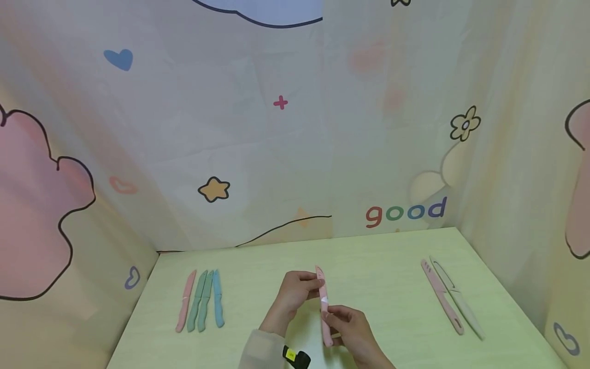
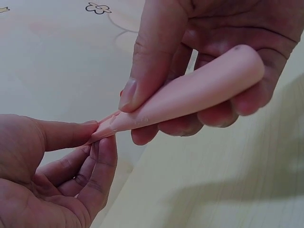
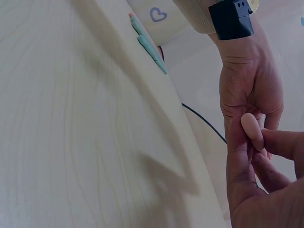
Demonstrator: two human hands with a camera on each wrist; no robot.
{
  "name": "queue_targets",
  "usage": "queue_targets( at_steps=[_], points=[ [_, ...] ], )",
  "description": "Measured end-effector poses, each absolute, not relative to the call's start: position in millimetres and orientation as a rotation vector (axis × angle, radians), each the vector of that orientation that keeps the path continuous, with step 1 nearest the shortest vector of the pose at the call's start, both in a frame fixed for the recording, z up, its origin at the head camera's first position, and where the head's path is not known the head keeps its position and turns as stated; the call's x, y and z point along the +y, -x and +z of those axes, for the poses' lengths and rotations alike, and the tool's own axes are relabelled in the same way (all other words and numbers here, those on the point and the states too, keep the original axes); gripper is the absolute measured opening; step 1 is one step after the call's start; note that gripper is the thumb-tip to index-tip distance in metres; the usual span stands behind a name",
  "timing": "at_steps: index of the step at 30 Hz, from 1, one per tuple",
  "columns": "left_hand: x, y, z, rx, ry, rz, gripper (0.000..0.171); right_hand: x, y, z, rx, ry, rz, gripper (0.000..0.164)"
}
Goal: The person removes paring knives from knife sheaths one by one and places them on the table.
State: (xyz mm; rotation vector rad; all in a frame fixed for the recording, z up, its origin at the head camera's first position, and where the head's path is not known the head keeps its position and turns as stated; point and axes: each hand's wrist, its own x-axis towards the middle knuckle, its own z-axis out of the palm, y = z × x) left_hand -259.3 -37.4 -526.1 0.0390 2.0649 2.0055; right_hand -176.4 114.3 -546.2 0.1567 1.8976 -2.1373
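A pink knife [image 1: 324,305] is held upright between both hands above the middle of the table. My left hand [image 1: 295,292] pinches its narrow upper part between thumb and fingers. Lower down, my right hand [image 1: 355,328] grips the thick handle, the thumb lying along it. In the left wrist view the smooth rounded handle [image 2: 204,92] angles toward the camera, and the left fingertips cover much of the thin end. Only the butt of the handle [image 3: 251,128] shows in the right wrist view. Whether the blade is sheathed cannot be told.
On the table's left lie a pink knife [image 1: 186,302], two green knives [image 1: 197,302] and a blue knife [image 1: 218,300], side by side. At the right lie a pink slotted tool [image 1: 441,297] and a pale green peeler-like tool [image 1: 461,302]. A printed curtain [image 1: 276,154] surrounds the table [image 1: 258,261].
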Motion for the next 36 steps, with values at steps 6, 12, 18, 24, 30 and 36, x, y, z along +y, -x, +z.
queue_targets(
  at_steps=[6, 12, 18, 24, 30, 36],
  points=[
    [-37.0, 258.1, -524.0, 2.081, -0.044, 2.002, 0.021, 113.8, 175.9, -547.8, 1.908, -0.163, -2.139, 0.036],
    [-36.9, 257.8, -523.2, 2.084, -0.028, 2.002, 0.021, 113.6, 174.4, -546.9, 1.903, -0.151, -2.139, 0.033],
    [-38.1, 256.8, -523.0, 2.070, -0.016, 2.002, 0.020, 112.8, 171.6, -543.4, 1.915, -0.146, -2.133, 0.033],
    [-39.1, 257.0, -525.9, 2.085, -0.007, 1.977, 0.019, 111.1, 169.6, -543.6, 1.931, -0.160, -2.122, 0.035],
    [-40.9, 255.1, -526.3, 2.096, -0.008, 1.977, 0.022, 109.5, 168.6, -545.4, 1.948, -0.162, -2.114, 0.035],
    [-41.9, 253.0, -525.3, 2.092, -0.007, 1.978, 0.021, 108.6, 166.7, -544.9, 1.966, -0.163, -2.110, 0.036]
  ],
)
